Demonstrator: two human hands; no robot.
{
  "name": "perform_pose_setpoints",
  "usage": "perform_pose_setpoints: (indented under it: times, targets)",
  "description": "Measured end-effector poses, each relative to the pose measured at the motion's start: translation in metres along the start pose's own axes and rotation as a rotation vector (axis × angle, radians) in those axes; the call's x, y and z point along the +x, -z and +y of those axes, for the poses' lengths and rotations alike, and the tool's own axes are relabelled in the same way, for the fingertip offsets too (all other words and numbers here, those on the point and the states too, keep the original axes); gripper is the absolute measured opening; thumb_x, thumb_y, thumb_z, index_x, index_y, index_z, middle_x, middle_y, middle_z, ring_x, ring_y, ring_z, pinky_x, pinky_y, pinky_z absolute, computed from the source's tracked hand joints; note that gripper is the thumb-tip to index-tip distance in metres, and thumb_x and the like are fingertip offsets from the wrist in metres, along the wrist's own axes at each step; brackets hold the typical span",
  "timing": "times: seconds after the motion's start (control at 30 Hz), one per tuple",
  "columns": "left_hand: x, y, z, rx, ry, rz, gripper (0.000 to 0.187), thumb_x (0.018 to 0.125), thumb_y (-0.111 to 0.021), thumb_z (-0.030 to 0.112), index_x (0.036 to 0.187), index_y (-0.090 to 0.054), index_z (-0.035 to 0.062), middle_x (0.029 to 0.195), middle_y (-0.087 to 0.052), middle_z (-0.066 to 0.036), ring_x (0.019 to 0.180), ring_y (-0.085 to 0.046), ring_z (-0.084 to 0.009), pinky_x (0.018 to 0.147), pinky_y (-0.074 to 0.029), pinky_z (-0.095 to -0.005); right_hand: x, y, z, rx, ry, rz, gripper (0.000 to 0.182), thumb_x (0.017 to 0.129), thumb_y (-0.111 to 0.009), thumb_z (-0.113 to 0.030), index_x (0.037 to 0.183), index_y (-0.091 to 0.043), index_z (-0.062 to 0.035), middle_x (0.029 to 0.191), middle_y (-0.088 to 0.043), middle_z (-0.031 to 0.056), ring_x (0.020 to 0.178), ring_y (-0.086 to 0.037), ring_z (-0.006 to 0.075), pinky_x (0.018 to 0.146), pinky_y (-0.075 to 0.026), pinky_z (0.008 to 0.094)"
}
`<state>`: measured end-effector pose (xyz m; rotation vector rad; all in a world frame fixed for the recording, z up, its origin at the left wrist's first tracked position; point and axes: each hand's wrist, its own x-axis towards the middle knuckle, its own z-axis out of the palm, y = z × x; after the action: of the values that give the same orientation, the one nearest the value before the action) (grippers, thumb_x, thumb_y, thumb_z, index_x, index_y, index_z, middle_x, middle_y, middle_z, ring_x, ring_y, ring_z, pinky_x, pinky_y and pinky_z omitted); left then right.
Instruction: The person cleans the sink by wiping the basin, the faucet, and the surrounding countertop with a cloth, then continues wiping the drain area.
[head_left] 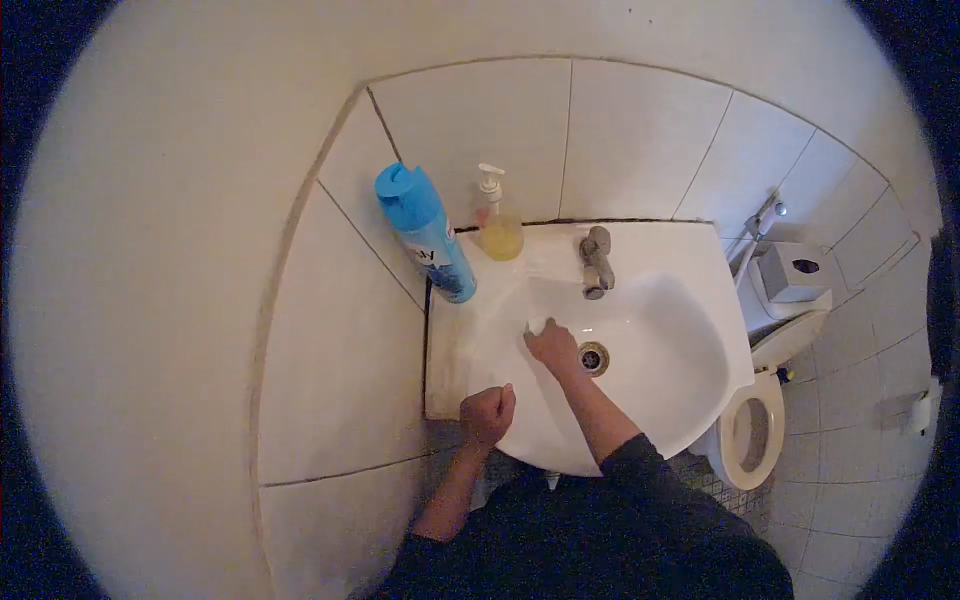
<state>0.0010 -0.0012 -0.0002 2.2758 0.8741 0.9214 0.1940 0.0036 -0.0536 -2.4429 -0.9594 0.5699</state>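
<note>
My right hand [555, 348] is inside the white sink [680, 400], against the left part of the basin. Its fingers are closed on a small white wad [538, 325], which looks like tissue or cloth; most of it is hidden. Closed in a fist with the thumb on top, my left hand [488, 414] hovers by the sink's front left edge. Whatever it may hold cannot be seen. To the right of my right hand lies the drain [593, 359], below the metal tap [597, 262].
A blue spray can [430, 235] and a pump bottle of yellow liquid soap [501, 238] stand on the sink's back left ledge. To the right are a toilet [770, 420] with its lid raised and a grey tissue box [793, 272]. Tiled walls border the sink.
</note>
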Motion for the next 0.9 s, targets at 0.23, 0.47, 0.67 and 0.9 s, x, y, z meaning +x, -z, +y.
perform_pose_setpoints:
  times: [0.23,0.47,0.67,0.9]
  targets:
    - [-0.003,0.001,0.001,0.0,0.033,-0.004,0.034,0.082,-0.051,0.019,0.051,-0.045,0.0056,0.047,-0.044,-0.013,0.04,-0.045,-0.0312,0.041,-0.035,-0.0403,-0.007,0.023,-0.008,0.092,0.05,-0.065,0.063,0.073,-0.053,-0.048,0.112,-0.049,0.0015,0.098,-0.057,0.0268,0.096,-0.054,0.038,0.083,-0.043,0.0427]
    - [-0.002,0.002,0.004,0.027,0.046,-0.028,0.034,0.082,-0.051,0.019,0.051,-0.045,0.0057,0.047,-0.043,-0.014,0.039,-0.045,-0.031,0.04,-0.035,-0.0401,-0.006,0.026,0.015,0.0,0.029,-0.136,0.062,0.073,-0.051,-0.049,0.113,-0.05,-0.0006,0.105,-0.055,0.0245,0.099,-0.053,0.0362,0.086,-0.041,0.0424]
    - [-0.004,-0.001,-0.001,0.018,0.007,-0.01,0.036,0.083,-0.05,0.02,0.051,-0.044,0.0052,0.047,-0.043,-0.014,0.039,-0.045,-0.0302,0.04,-0.035,-0.0399,0.004,0.04,0.04,-0.027,-0.005,-0.121,0.058,0.072,-0.052,-0.046,0.107,-0.053,0.0001,0.101,-0.057,0.0248,0.096,-0.054,0.0378,0.085,-0.042,0.0426]
    - [-0.001,0.003,0.003,0.011,0.003,0.026,0.036,0.083,-0.05,0.021,0.051,-0.043,0.0049,0.047,-0.043,-0.014,0.038,-0.043,-0.0309,0.041,-0.035,-0.0404,0.006,0.021,-0.004,0.003,0.105,-0.093,0.06,0.072,-0.052,-0.049,0.108,-0.052,0.0,0.091,-0.06,0.0246,0.085,-0.058,0.0394,0.077,-0.047,0.0434]
